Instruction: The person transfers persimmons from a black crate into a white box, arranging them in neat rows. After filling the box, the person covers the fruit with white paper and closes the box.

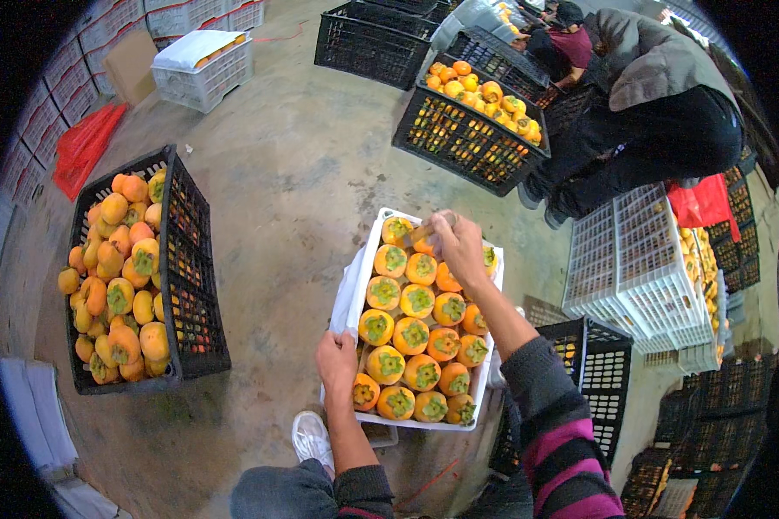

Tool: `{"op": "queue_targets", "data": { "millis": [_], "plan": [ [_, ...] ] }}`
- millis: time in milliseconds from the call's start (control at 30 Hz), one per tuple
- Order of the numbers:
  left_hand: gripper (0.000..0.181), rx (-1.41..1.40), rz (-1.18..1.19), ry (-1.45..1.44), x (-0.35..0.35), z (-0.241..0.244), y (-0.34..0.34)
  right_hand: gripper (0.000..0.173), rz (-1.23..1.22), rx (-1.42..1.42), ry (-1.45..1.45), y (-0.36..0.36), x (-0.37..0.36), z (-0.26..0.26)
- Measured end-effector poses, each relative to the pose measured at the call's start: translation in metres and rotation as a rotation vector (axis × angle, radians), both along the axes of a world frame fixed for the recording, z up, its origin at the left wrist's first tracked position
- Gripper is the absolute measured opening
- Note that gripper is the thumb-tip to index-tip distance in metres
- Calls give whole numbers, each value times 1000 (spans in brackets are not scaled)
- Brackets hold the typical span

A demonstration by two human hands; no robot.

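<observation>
A white plastic crate (pixel 439 425) in front of me holds persimmons (pixel 417 301) in neat rows, their green calyxes facing up. My left hand (pixel 337 363) is closed on the white liner sheet (pixel 346 290) at the crate's left edge. Over the far rows is my right hand (pixel 456 243), slightly blurred, its fingers at a persimmon in the top row. Something thin and brownish shows by those fingertips, too blurred to name. Whether the right hand grips it or the fruit cannot be told.
A black crate of loose persimmons (pixel 123 279) stands left; another black crate (pixel 470 133) is ahead. White crates (pixel 630 259) and an open black crate (pixel 607 383) lie right. A bent-over person (pixel 662 97) and another person (pixel 568 45) are at upper right. My shoe (pixel 311 436) is nearby.
</observation>
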State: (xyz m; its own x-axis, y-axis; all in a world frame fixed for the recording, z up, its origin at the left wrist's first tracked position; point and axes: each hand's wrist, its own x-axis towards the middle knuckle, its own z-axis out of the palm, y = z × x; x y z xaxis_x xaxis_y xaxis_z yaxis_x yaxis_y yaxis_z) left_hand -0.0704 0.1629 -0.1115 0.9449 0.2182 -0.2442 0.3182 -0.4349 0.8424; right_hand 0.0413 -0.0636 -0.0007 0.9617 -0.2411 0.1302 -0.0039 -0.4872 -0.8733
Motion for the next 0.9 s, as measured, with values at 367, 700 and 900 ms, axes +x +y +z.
{"op": "queue_targets", "data": {
  "millis": [367,700,900],
  "plan": [
    [29,-30,-16,34,0,3,-5,29,117,-335,-40,12,-22,-12],
    [28,-43,-14,-9,0,-10,0,28,-94,-318,-17,-15,-33,0],
    [27,15,3,-23,0,-8,-3,27,-114,-309,0,-16,-46,2]
  ]
}}
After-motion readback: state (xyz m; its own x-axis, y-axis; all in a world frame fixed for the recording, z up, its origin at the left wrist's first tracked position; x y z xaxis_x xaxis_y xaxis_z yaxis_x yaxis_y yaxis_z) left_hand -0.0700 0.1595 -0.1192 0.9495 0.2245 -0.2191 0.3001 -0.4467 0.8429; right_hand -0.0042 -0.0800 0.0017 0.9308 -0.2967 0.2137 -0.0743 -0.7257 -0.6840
